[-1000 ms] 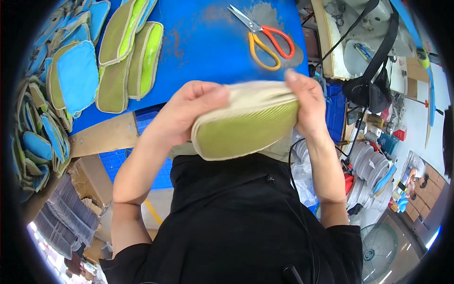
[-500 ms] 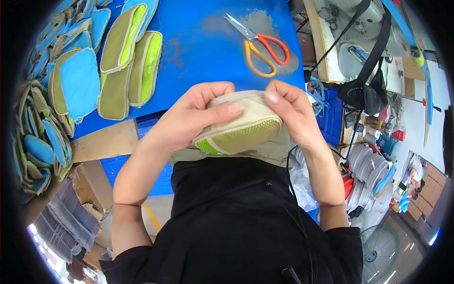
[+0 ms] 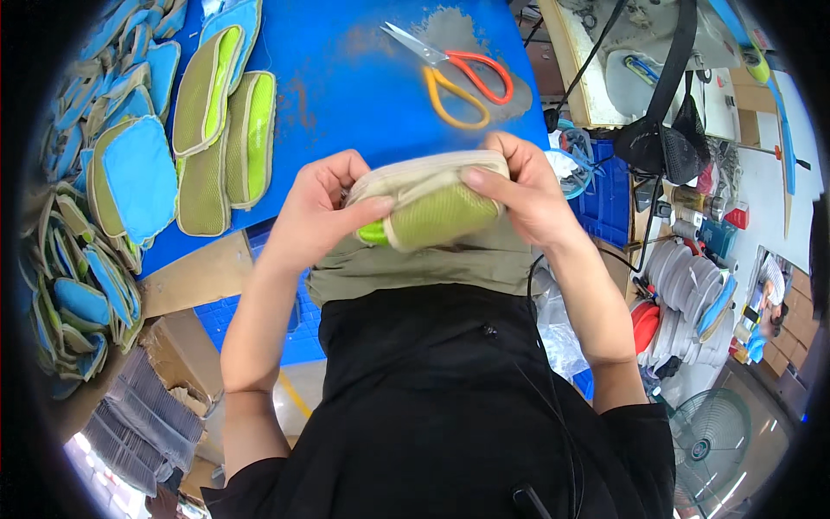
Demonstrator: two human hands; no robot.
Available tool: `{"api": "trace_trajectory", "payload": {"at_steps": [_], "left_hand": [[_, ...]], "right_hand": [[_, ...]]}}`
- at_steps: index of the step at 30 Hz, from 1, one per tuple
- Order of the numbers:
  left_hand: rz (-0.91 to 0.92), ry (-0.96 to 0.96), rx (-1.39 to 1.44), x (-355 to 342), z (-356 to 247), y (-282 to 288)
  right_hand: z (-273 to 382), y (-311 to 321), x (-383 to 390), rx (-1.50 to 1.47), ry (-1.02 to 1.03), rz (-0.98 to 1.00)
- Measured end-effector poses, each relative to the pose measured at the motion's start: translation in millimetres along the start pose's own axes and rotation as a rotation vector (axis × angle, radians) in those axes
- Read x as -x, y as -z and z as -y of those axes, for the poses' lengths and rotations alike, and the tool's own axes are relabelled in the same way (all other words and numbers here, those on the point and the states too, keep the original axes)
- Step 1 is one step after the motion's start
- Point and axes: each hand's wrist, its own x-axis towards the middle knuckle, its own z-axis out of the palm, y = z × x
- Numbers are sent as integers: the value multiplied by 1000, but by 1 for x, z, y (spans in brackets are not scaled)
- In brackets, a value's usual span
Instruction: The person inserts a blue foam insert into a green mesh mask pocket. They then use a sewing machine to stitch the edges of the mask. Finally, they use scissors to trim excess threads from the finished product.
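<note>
Between my hands is a small fabric pouch (image 3: 443,214) with beige edging, an olive mesh panel and a bit of bright green at its left end. My left hand (image 3: 333,203) pinches its left end, thumb on top. At the opposite end my right hand (image 3: 519,186) grips the upper corner, thumb pressed on the beige part. The fingertips behind the pouch are hidden. Beyond it, on the blue table (image 3: 346,104), lie scissors (image 3: 445,65) with one red and one orange handle loop, blades slightly apart.
Green mesh pouches (image 3: 251,143) lie at the table's left, beside a blue-backed piece (image 3: 143,177) and heaps of similar pieces (image 3: 78,294). Stacked grey sheets (image 3: 151,415) stand lower left. At right are a sewing machine table (image 3: 575,65), a blue crate (image 3: 601,203) and a fan (image 3: 705,445).
The pouch has turned in my hands, showing more of its mesh face and top edge. My left hand has shifted left along it; the right hand keeps its end.
</note>
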Motion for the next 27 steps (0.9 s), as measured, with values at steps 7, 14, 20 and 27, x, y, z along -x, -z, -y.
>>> {"api": "trace_trajectory", "payload": {"at_steps": [7,14,20,27], "left_hand": [[-544,-581,-770,-4,10,-21],[-159,-569,-554,28,-14,-25],[-616,-776,-745,18,-14,-16],[-581,-533,159,-6,3,0]], "right_hand": [[-16,-11,5,844,485,-508],[-11,-5,18,694,750,-524],[-2,-15,24,691,888,-320],[-7,-31,16,582,696,-258]]}}
